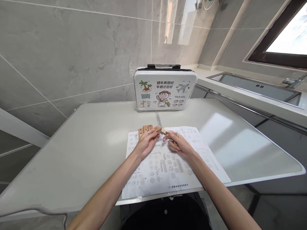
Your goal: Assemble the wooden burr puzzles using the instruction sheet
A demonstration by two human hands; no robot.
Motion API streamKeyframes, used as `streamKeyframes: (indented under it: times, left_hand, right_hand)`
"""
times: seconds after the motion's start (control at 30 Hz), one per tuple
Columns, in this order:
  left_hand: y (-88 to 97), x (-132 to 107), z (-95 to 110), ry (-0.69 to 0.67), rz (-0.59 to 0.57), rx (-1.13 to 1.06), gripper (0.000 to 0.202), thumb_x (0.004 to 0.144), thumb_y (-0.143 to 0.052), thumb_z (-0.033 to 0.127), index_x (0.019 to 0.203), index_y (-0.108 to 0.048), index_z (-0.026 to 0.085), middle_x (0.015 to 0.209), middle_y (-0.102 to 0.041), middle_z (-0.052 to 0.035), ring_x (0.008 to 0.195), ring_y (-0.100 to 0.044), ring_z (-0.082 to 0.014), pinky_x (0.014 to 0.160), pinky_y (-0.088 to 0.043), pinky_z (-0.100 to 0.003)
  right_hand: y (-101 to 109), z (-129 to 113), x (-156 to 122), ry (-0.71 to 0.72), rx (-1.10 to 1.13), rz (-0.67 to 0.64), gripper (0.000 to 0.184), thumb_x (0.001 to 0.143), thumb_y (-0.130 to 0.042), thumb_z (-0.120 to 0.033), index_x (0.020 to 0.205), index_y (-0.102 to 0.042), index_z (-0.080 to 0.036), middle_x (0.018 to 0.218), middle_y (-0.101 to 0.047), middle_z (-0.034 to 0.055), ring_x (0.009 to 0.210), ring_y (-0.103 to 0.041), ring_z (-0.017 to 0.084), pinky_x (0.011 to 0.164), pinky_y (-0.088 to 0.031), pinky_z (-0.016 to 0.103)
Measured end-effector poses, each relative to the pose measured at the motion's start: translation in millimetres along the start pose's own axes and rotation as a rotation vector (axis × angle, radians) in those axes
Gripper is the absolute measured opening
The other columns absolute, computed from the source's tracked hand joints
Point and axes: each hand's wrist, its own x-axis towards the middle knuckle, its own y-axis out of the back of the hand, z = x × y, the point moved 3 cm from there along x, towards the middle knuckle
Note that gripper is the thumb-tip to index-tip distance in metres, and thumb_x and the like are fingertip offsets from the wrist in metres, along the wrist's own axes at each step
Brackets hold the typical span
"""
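My left hand (146,143) is closed, its fingertips pinching a small wooden block (158,129). Against it, a paler wooden block (164,131) touches end to end. Fingers curled, my right hand (180,145) grips another wooden block (173,135), which lies partly hidden under the thumb and fingers. How the pieces fit together cannot be made out. Just beyond my left hand, several notched wooden blocks (145,128) stand side by side. Both hands are over a large white printed sheet (165,185) covered with small diagrams, its heading turned upside down to me.
The sheet lies on a white folding table (96,153) with a centre seam. At the back stands a white cartoon-printed case (165,89) with a black handle. A counter with a sink (254,86) runs along the right, and a grey tiled wall (79,48) rises behind.
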Motion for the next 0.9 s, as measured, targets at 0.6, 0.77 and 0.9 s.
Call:
streamKeyframes:
  times: [0.6,0.77,0.9]
  left_hand:
    - [-9.0,-3.1,-11.0,-0.082,-0.208,0.536,0.047,0.094,-0.075,0.050,0.121,-0.075,0.012,0.123,-0.075,-0.0175,0.095,-0.076,-0.0223,0.080,-0.058,-0.031]
    - [-12.9,-5.5,-8.5,-0.087,-0.242,0.550,0.049,0.091,-0.079,0.043,0.132,-0.070,0.017,0.141,-0.067,-0.0172,0.104,-0.077,-0.0241,0.089,-0.059,-0.034]
    - [-10.9,-5.8,-8.9,-0.090,-0.200,0.543,0.050,0.089,-0.082,0.039,0.133,-0.068,0.019,0.144,-0.065,-0.0163,0.106,-0.078,-0.0257,0.098,-0.060,-0.039]
  right_hand:
    - [8.1,0.7,2.9,0.142,-0.048,0.166,0.038,0.090,-0.077,-0.057,0.107,-0.069,-0.023,0.070,-0.060,-0.0061,0.038,-0.021,0.002,0.039,-0.018,0.023]
    - [6.2,-0.1,1.1,0.156,-0.132,0.223,0.049,0.092,-0.074,-0.058,0.126,-0.069,-0.023,0.049,-0.033,-0.0131,0.042,-0.015,0.007,0.041,-0.018,0.025]
    - [3.1,-1.9,-1.9,0.194,-0.331,0.290,0.050,0.095,-0.068,-0.060,0.128,-0.070,-0.024,0.049,-0.027,-0.0119,0.044,-0.022,0.011,0.043,-0.023,0.026]
